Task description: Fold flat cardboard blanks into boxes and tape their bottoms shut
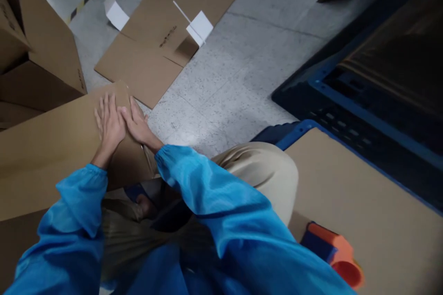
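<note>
A long brown cardboard box (51, 147) lies across the left side, in front of my knees. My left hand (111, 120) rests flat on its top face near the right end, fingers stretched out. Beside it, thumb close to the left hand, my right hand (137, 122) lies over the box's end edge, with its fingers extended and partly out of sight on the end face. Neither hand is wrapped around anything. A shiny strip, perhaps clear tape, shows along the edge below my right hand.
A flat cardboard sheet (173, 23) with white folded pieces (200, 28) lies on the grey floor. Open cardboard boxes (44, 32) stand at left. To the right are a blue-rimmed crate (313, 124), a cardboard surface (374, 203) and an orange-and-blue tape dispenser (334, 251).
</note>
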A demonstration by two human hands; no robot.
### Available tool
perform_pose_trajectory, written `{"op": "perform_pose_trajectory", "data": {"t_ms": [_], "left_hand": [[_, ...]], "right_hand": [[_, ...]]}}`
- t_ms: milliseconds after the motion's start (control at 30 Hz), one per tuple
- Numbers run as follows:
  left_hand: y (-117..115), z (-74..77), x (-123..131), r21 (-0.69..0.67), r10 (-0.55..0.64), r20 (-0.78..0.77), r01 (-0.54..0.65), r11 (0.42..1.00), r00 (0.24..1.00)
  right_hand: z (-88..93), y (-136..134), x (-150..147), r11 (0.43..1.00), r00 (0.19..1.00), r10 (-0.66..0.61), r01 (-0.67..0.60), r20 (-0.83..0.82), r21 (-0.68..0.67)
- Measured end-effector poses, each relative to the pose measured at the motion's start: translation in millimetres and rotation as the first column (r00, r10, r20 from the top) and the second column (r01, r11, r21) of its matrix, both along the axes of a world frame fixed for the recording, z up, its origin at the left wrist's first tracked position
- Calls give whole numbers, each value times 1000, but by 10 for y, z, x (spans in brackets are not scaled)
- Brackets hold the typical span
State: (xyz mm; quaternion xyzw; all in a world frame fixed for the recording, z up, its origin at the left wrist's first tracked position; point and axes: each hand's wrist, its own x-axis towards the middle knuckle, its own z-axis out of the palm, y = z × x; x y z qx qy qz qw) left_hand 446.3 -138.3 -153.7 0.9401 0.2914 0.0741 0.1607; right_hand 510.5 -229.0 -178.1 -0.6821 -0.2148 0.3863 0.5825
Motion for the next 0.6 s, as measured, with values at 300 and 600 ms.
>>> {"op": "perform_pose_trajectory", "data": {"t_ms": [300,600], "left_hand": [[-14,-55,-10,14,32,98,-34,999,995],[-329,110,-252,17,-351,237,358,934,906]], "right_hand": [[-42,-703,-492,997,991,75,-73,-111,20],[-336,-657,-511,993,1000,-3,6,-27,118]]}}
